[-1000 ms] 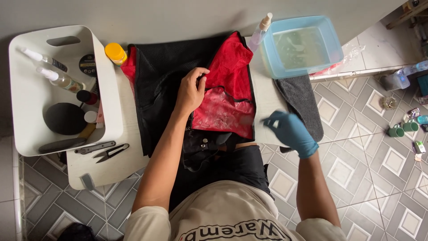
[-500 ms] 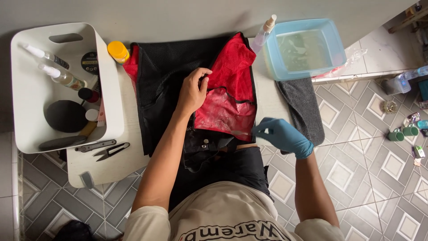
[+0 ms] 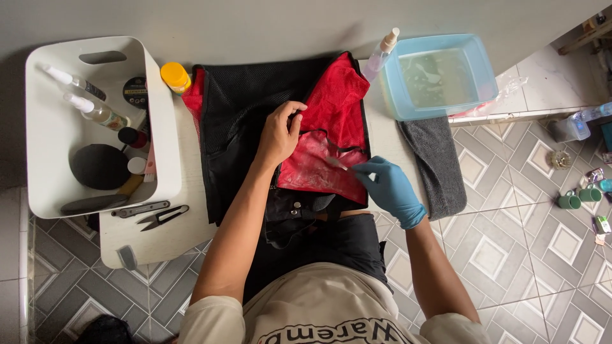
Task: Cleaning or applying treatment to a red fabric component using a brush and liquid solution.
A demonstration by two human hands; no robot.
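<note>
On the white table [image 3: 159,245], we are pressing the bare left hand [image 3: 279,135] flat on the black-and-red bag [image 3: 280,127], while the gloved right hand [image 3: 389,188], pinching a small brush [image 3: 336,163], is pointing it leftward onto the red lining.

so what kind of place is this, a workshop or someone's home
Probably a home cleaning or repair corner, not a workshop: a small white table on patterned floor tiles, a white bin of bottles and brushes, and a blue tub of water beside the red and black bag.
</note>
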